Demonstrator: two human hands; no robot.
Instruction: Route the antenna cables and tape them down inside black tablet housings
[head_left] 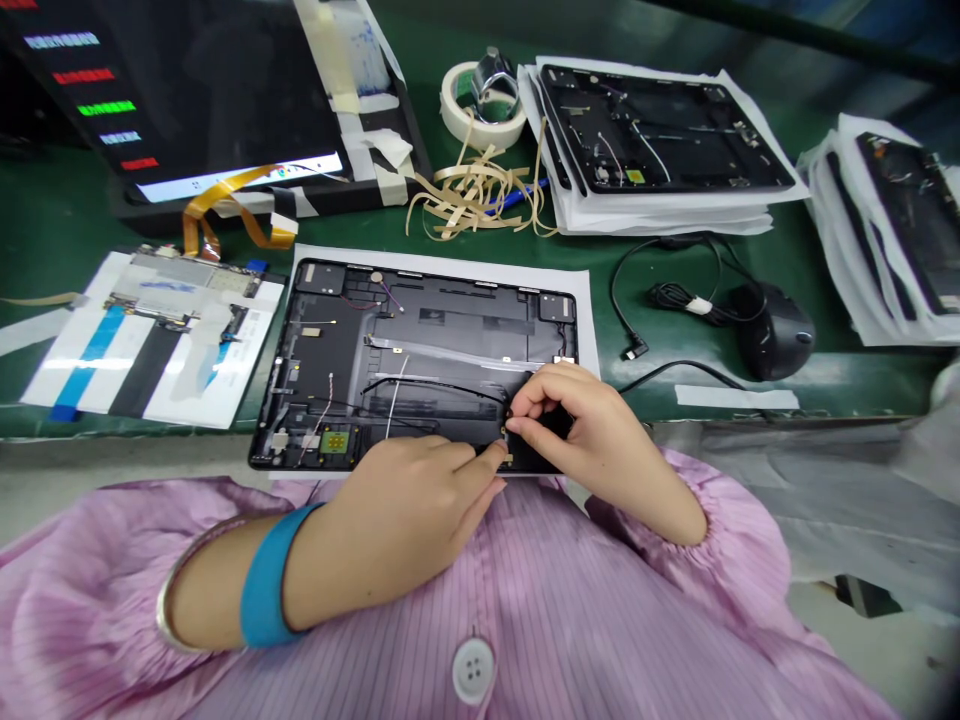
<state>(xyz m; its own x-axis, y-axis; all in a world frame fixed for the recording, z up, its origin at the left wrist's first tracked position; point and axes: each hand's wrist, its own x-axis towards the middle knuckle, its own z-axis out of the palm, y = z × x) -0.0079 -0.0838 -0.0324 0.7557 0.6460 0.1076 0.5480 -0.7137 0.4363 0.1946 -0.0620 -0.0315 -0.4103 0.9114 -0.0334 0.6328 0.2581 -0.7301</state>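
Observation:
A black tablet back shell (pixel 450 400) lies open side up in front of me, with speakers, thin wires and tape strips inside it. My right hand (pixel 577 415) is over the shell's right part, thumb and index finger pinched at the end of a black cable (pixel 442 385). That cable curves leftward across the shell; its tip is hidden by the fingers. My left hand (pixel 420 500) rests over the shell's near edge, fingers stretched out, fingertips touching the shell just below the right hand's pinch. A thin white wire (pixel 395 397) stands to the left of the cable.
Behind are a screen (pixel 225 90), a masking tape roll (pixel 484 110), tangled beige strips (pixel 480 190) and stacked shells with white sheets (pixel 667 130). A mouse (pixel 776 330) sits right, a circuit board on a white panel (pixel 161 330) left. Another stack (pixel 885 230) stands far right.

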